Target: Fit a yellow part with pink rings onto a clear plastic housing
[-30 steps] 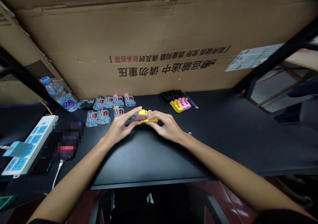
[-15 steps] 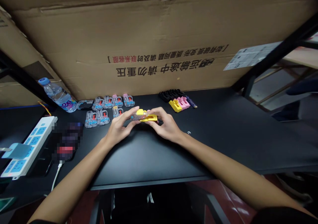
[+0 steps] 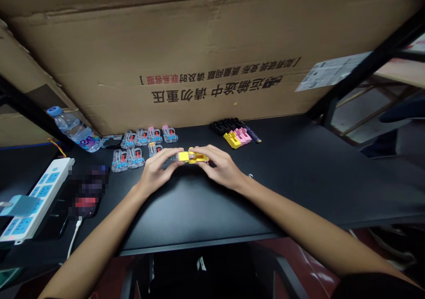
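Black desk (image 3: 299, 179) before a cardboard wall: both hands, left hand (image 3: 155, 171) and right hand (image 3: 222, 168), pinch a small yellow plastic piece (image 3: 191, 157) between their fingertips, its long axis running left to right, equally near both.

- Carton (image 3: 206, 47): upside-down Chinese print; large black characters 请勿重压, with a smaller line above, partly red, too small to read surely.
- Paper label (image 3: 327, 71) on the carton: illegible.
- Bottle (image 3: 75, 131) label: unreadable.
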### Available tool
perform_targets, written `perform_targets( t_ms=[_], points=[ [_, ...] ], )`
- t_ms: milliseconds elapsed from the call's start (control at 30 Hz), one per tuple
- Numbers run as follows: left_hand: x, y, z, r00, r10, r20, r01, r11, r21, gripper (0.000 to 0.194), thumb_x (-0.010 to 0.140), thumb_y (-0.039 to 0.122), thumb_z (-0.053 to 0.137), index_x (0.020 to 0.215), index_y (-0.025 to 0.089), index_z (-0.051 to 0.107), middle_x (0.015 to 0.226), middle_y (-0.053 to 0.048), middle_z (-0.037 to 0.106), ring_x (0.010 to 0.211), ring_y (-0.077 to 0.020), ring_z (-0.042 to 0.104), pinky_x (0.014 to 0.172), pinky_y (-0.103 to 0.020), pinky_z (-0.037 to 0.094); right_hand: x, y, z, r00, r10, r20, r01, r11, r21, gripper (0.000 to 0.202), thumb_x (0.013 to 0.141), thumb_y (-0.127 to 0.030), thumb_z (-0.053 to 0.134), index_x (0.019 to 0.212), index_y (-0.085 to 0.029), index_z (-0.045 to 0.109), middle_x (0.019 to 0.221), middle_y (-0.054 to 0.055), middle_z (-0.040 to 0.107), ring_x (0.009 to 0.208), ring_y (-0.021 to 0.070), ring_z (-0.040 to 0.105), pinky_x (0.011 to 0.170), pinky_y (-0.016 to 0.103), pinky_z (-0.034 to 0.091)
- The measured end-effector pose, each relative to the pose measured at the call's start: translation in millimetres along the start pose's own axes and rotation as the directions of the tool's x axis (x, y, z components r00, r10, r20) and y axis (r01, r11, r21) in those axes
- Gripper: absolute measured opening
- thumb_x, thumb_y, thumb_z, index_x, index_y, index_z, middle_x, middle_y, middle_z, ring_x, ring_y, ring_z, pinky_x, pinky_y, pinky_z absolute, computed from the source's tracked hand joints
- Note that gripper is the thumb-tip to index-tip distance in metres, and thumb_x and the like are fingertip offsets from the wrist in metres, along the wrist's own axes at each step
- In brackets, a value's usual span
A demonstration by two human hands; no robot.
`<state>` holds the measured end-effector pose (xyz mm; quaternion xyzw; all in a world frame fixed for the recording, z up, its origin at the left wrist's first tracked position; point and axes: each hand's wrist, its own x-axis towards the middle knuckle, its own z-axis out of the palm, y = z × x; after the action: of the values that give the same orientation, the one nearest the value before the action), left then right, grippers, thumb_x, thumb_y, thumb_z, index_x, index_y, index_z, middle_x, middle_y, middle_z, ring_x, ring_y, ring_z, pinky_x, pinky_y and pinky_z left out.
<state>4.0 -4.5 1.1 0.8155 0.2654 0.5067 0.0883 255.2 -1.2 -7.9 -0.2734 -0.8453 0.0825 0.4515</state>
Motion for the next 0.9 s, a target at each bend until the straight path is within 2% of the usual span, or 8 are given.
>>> perform_targets(
  t_ms=[400,667,900],
  points=[
    [0.0,-0.7,-1.2,0.999,0.028,0.029,-0.029,0.999,0.033,0.034,0.099,0.015,0.073,0.133,0.02,0.07,0.117,-0.01,0.082,0.104,-0.0192,0.079,0.092,-0.032,0.066,-1.0,-2.7,2.5,0.999,0.025,-0.033,-0.025,1.0,0.001,0.047,0.101,-0.013,0.065,0.146,-0.026,0.063,0.123,0.01,0.08,0.097,0.0251,0.075,0.086,0.042,0.064],
    [-0.4,-0.9,-1.3,0.999,0.024,0.029,-0.025,0.999,0.037,0.034,0.099,0.015,0.073,0.133,0.02,0.07,0.118,-0.01,0.082,0.104,-0.0187,0.08,0.092,-0.031,0.067,0.0,-3.8,2.4,1.0,-0.002,-0.028,0.001,0.999,-0.038,0.045,0.101,-0.012,0.064,0.145,-0.025,0.063,0.122,0.01,0.08,0.096,0.025,0.075,0.085,0.042,0.065],
    [-2.1,-1.8,-0.2,0.999,0.029,0.039,-0.031,0.999,0.04,0.036,0.099,0.014,0.073,0.134,0.021,0.069,0.12,-0.01,0.081,0.107,-0.0192,0.079,0.094,-0.033,0.066,-1.0,-3.8,3.7,0.998,0.059,-0.019,-0.059,0.998,-0.007,0.045,0.102,-0.014,0.065,0.145,-0.025,0.062,0.123,0.01,0.079,0.099,0.0251,0.075,0.087,0.043,0.064]
  ],
)
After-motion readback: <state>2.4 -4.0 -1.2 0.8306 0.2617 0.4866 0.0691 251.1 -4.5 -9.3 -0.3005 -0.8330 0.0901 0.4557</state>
